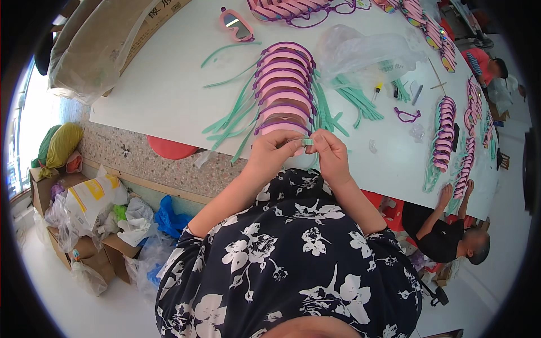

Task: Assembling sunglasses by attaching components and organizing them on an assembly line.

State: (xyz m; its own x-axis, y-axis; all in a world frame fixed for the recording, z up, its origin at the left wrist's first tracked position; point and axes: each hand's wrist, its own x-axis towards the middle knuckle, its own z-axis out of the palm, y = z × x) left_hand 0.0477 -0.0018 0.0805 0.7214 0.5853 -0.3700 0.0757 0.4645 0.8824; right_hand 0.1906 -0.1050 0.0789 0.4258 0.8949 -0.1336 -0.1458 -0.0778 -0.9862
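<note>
At the table's near edge my left hand (275, 151) and my right hand (331, 155) are close together, fingertips pinched on a short piece of mint-green strap (307, 142). Its end and any fitting on it are too small to make out. Just beyond my hands runs a row of pink and purple goggles (285, 80), nested one behind another. Loose mint-green straps (239, 112) trail from both sides of the row, and the nearest goggles are partly hidden by my hands.
One pair of goggles (236, 25) lies at the far left. A clear plastic bag (366, 53) covers some straps, beside a yellow-handled screwdriver (377, 89) and a purple frame (407, 115). To the right a co-worker (451, 236) handles another goggle row (444, 132). Bag-filled boxes (93, 248) stand left.
</note>
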